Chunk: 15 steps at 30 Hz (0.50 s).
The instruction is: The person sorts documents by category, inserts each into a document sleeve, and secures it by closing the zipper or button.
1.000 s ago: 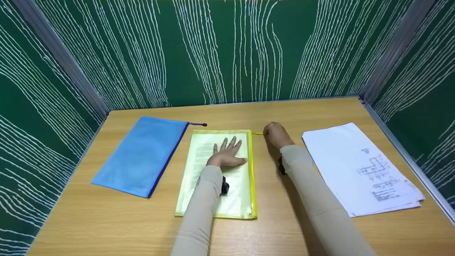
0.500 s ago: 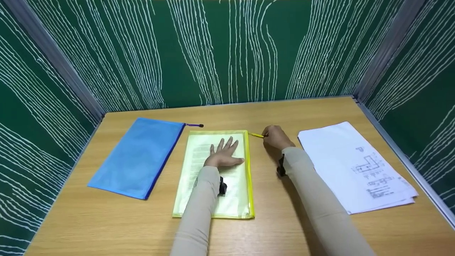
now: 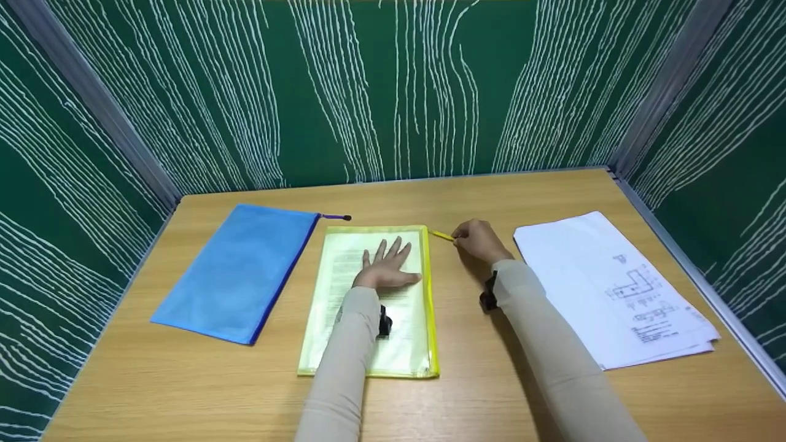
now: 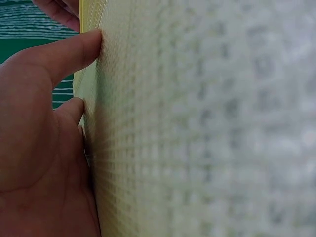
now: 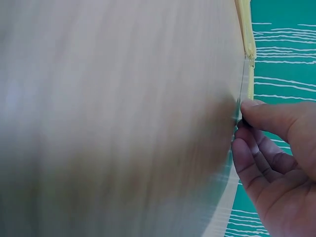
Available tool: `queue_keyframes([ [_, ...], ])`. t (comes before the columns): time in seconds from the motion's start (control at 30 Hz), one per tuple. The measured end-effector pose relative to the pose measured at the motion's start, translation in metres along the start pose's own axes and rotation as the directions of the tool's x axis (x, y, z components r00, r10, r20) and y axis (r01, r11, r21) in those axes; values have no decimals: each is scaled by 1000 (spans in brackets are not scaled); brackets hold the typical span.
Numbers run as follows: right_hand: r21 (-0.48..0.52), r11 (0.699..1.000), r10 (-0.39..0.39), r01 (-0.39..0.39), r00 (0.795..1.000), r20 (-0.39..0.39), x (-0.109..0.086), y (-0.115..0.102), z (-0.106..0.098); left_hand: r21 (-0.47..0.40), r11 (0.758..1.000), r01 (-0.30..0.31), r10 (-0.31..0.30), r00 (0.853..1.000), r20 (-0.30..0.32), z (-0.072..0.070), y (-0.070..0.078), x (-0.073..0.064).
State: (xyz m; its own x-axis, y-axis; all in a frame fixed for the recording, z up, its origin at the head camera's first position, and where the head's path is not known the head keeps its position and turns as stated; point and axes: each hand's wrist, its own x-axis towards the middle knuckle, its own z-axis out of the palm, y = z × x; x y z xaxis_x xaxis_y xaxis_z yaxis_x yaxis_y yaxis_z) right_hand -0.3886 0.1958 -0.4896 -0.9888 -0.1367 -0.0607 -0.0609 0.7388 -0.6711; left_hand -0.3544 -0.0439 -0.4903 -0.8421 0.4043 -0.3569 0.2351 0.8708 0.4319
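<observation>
A yellow mesh zip pouch [image 3: 334, 307] lies flat with printed sheets showing through it. My left hand [image 3: 387, 270] rests on it, fingers spread; in the left wrist view, the thumb and fingers [image 4: 81, 47] lie along the mesh. From the pouch's top right corner sticks out a short yellow zipper tail [image 3: 441, 235]. My right hand [image 3: 482, 241] pinches its far end between thumb and fingers. The right wrist view shows a dark tip [image 5: 242, 123] in that pinch, mostly hidden by the fingertips.
A blue zip pouch [image 3: 239, 273] lies to the left, its purple zipper tail [image 3: 334, 216] pointing right. White sheets [image 3: 571, 270] with printed drawings are stacked on the right. Green white-lined panels [image 3: 331, 92] wall the wooden table [image 3: 215, 393] at back and sides.
My right hand has come slightly nearer to me, and the zipper tail now slants downward where it was almost level. The left hand keeps its place on the pouch. The head view has shifted slightly.
</observation>
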Motion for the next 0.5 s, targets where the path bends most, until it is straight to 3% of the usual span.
queue_keyframes([
  [0.5,10,1000,14,-14,1000,25,-4,-2,-1,-1,1000,27,-27,1000,-10,1,3,2],
])
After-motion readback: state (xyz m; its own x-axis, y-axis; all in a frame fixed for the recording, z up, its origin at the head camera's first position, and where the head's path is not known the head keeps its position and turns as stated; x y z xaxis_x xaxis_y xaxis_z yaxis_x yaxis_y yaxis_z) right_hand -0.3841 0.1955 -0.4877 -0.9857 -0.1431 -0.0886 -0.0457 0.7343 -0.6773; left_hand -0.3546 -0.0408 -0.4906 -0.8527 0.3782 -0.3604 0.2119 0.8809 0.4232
